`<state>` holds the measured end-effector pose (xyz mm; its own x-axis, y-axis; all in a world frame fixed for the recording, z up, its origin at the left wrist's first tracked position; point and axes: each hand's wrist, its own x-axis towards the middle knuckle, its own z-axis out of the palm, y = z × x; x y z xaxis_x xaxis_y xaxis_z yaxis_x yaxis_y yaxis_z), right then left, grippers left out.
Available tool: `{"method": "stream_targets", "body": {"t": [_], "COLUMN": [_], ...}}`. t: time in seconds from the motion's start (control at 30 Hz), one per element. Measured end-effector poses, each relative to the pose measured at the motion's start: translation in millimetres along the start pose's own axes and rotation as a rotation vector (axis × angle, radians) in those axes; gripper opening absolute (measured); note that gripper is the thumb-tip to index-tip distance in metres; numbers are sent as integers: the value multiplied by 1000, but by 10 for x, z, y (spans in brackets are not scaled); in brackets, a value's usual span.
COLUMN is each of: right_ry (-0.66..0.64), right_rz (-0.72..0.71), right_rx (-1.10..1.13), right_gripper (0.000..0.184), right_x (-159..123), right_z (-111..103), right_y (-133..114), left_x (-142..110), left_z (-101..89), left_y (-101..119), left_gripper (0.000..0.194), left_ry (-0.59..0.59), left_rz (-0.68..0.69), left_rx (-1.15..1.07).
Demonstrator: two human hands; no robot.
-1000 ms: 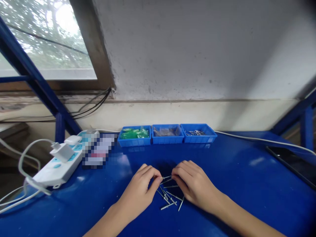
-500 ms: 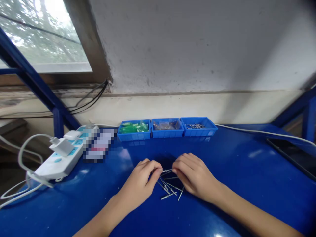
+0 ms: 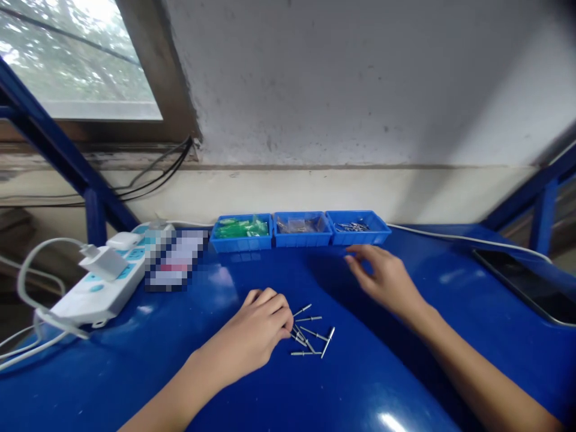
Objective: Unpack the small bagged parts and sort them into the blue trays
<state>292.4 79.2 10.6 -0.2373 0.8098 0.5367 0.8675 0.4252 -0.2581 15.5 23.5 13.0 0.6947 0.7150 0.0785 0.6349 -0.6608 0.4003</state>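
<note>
Since the earlier frame, the right hand point(image 3: 387, 278) is drawing away from the rivets point(image 3: 314, 333) toward the right bin point(image 3: 361, 238); whether its bent fingers are gripping anything, I cannot tell. The rivets are lying crisscrossed on the counter point(image 3: 252, 396) beside the left hand point(image 3: 265, 324), its curled fingers hiding any grip. Lifting single shafts should limit tangling. The right bin is holding metal pieces point(image 3: 352, 227), the middle bin point(image 3: 303, 240) clear plastic point(image 3: 297, 225), the left bin point(image 3: 242, 244) green packets point(image 3: 243, 228).

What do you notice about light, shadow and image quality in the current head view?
Head view: glare near the bottom edge of the blue tabletop; a dark shadow beside the right hand; a washed-out window; blocky pixelation over the item beside the power strip.
</note>
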Motion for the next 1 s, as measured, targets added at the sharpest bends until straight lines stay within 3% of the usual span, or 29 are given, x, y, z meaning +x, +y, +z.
{"method": "stream_targets", "body": {"t": [0.17,0.33,0.47,0.63,0.83,1.0], "right_ry": [-199,-222,-168,-96,-75,-55], "right_rz": [-308,-496,-501,-454,-455,-501], "right_rx": [201,267,245,236,223,227], "right_gripper": [24,20,16,17,19,12], "right_x": [-145,-234,-243,-244,-251,-248], "right_z": [80,113,127,124,99,97], "right_y": [-528,-689,-677,-669,-711,-717], "left_x": [18,22,27,37,43,40], "left_z": [-56,-79,-5,21,27,36], "left_y": [-15,6,41,54,40,31], "left_gripper": [16,21,23,11,16,17], "left_ry": [61,234,301,368,386,329], "left_rz": [-69,-93,-64,-73,-122,-121], "left_rx": [-13,-143,-228,-194,-135,-149]}}
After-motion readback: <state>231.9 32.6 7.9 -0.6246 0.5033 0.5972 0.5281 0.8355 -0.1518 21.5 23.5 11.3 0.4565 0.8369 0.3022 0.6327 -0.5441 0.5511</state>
